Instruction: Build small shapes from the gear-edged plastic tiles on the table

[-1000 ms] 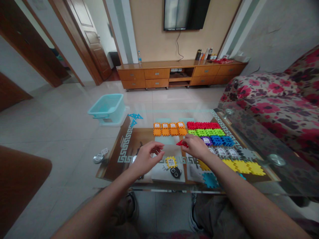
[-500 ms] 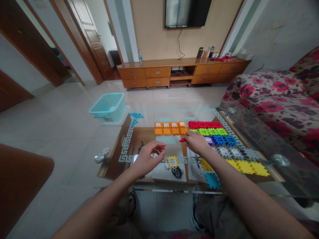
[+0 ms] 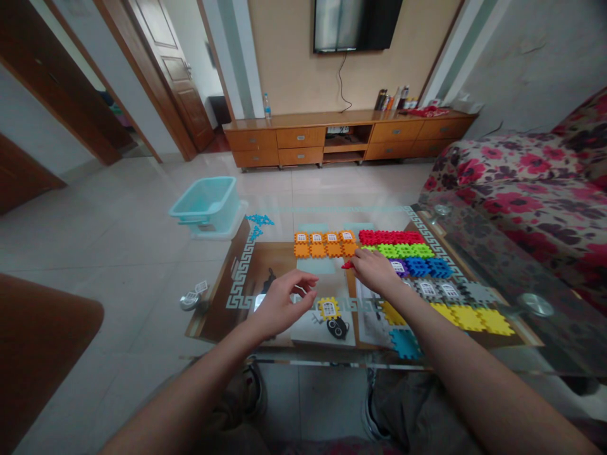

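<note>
Red plastic waffle-block piece pokes out from the pinched fingertips of the right hand, just below the row of orange window-printed blocks and near the lime-green block row. The left hand hangs half open, gripping nothing, above a glass-topped table, near a yellow window-printed block.

Soft, rather dim indoor light spreads evenly across the room, with only faint shadows. A pale sheen lies on the floor, and a small white glare marks the glass table. Wide-angle distortion bends the door frame at the edge, while the blocks look sharp.
</note>
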Available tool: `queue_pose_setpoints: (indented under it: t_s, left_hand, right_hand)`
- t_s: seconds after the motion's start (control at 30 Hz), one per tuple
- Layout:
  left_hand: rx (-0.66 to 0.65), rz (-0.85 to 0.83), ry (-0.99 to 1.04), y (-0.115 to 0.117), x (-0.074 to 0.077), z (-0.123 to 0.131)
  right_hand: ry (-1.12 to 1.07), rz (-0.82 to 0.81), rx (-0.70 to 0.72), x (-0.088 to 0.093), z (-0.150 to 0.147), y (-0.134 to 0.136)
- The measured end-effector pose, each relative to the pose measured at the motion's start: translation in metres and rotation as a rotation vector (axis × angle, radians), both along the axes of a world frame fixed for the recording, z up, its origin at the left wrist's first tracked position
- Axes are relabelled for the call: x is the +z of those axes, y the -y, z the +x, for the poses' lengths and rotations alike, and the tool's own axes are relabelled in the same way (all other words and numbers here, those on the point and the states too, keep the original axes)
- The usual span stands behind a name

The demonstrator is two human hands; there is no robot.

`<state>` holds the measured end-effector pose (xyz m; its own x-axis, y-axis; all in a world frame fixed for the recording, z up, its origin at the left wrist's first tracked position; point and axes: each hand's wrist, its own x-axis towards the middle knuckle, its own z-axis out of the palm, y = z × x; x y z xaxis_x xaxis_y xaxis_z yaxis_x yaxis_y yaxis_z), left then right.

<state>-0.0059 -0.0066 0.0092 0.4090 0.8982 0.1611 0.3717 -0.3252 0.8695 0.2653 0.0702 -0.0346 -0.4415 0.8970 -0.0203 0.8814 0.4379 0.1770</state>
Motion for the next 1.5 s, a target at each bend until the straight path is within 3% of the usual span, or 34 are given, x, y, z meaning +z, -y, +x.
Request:
queue_pose_setpoints:
  t_s: [1.5]
  left_hand:
    - [-0.022,-0.003,-0.027,0.0005,-0.0016,-0.0004]
  right_hand:
    - [0.016,-0.007,-0.050,-0.0013,0.0006,-0.0020]
